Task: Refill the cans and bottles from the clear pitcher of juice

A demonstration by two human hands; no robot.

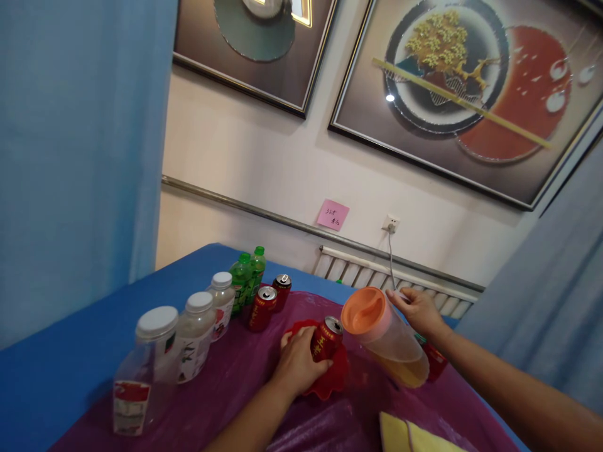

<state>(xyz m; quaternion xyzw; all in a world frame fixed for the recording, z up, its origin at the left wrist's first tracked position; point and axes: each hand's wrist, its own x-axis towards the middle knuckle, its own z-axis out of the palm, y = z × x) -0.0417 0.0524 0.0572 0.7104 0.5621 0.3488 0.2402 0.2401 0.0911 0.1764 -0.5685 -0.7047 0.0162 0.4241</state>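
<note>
My left hand [301,361] is wrapped round a red drink can [326,339] with gold lettering, held upright over a red scalloped dish [340,376]. To its right, a clear plastic pitcher [393,345] with an orange lid [365,312] leans toward the can, yellowish liquid in its lower part. Lid and can stand close together, with no stream visible between them. My right hand [417,309] grips the pitcher at its upper right side; the handle is mostly hidden. Behind the pitcher, another red can or bottle [434,361] is partly covered.
On the left stand several white-capped clear bottles [195,339], two green bottles [241,279] and two more red cans [262,309]. A purple cover [235,392] lies over the blue surface [28,376]. A yellow cloth [414,436] is at the front. Behind are a radiator [346,270] and wall.
</note>
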